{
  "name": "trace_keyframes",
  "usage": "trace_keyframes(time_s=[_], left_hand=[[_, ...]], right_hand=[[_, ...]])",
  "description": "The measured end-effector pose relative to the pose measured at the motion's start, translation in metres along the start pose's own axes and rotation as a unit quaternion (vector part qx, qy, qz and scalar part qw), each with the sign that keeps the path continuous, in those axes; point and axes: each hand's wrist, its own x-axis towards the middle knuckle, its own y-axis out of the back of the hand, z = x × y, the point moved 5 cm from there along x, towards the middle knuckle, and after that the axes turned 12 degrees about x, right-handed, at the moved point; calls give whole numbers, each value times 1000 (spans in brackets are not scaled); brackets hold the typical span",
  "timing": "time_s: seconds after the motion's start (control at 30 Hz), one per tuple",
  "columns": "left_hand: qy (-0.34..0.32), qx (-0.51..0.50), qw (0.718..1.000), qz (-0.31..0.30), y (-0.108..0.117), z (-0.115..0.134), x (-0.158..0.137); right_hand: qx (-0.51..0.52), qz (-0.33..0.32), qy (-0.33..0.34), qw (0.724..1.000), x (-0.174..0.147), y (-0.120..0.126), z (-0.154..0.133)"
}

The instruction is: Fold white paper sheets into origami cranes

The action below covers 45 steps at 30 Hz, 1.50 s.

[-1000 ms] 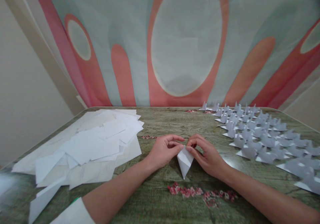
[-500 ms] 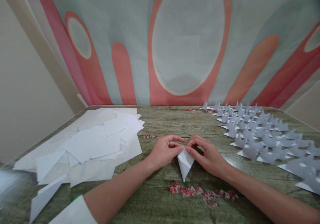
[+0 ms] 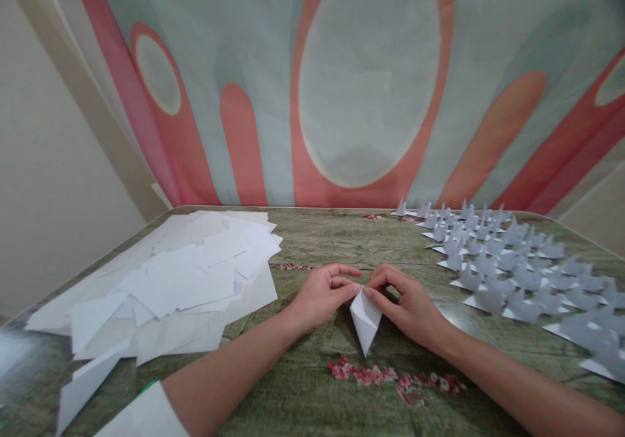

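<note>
Left hand (image 3: pixel 322 297) and right hand (image 3: pixel 407 300) are both pinching the folded paper (image 3: pixel 366 323) up top; bottom tip's swung slightly right.

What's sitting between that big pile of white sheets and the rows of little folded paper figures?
The left hand and right hand, meeting at a folded white paper, plus wood-patterned tabletop with pink flowers, as the head view shows.

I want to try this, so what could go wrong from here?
The right hand pinches the folded paper near its top, beside the left hand, so it might slip or crease crookedly. The paper figures stand close together near the right arm; a bump could topple some. The left arm might brush the overlapping white sheets.
</note>
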Motion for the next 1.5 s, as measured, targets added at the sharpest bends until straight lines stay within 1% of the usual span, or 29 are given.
trace_keyframes(time_s=[0.17, 0.27, 0.4, 0.53, 0.67, 0.83, 0.93, 1.0, 1.1, 1.23, 1.37, 1.5], left_hand=[[0, 3, 1000, -15, 0, 0, 0], [-1, 8, 1000, -9, 0, 0, -1], [-7, 17, 1000, -7, -1, 0, -1], [-22, 35, 999, -5, 0, 3, 0], [-40, 51, 998, 0, 0, 6, 0], [-53, 40, 998, 6, 0, 5, -1], [-57, 15, 998, 21, 0, 4, 0], [-56, 20, 997, 41, 1, 4, 0], [-55, 55, 996, 53, 1, 5, -1], [-41, 91, 993, 58, -1, 4, -3], [-39, 79, 993, 78, -1, 1, -3], [-46, 69, 993, 89, -1, 2, -3]], right_hand=[[14, 8, 5, 1000, 1, 2, 0], [23, 7, -5, 1000, 1, 1, 3], [56, 15, -53, 997, 1, 0, 13], [119, 13, -105, 987, 0, -1, 22], [131, 1, -122, 984, 1, -2, 23], [84, 6, -105, 991, 1, 0, 16], [45, 27, -75, 996, 1, 3, 9], [31, 51, -56, 997, 2, 6, 6], [27, 88, -43, 995, 1, 11, 5], [18, 114, -28, 993, 0, 13, 6], [17, 136, -7, 990, -3, 13, 4], [13, 142, 4, 990, -3, 12, 1]])
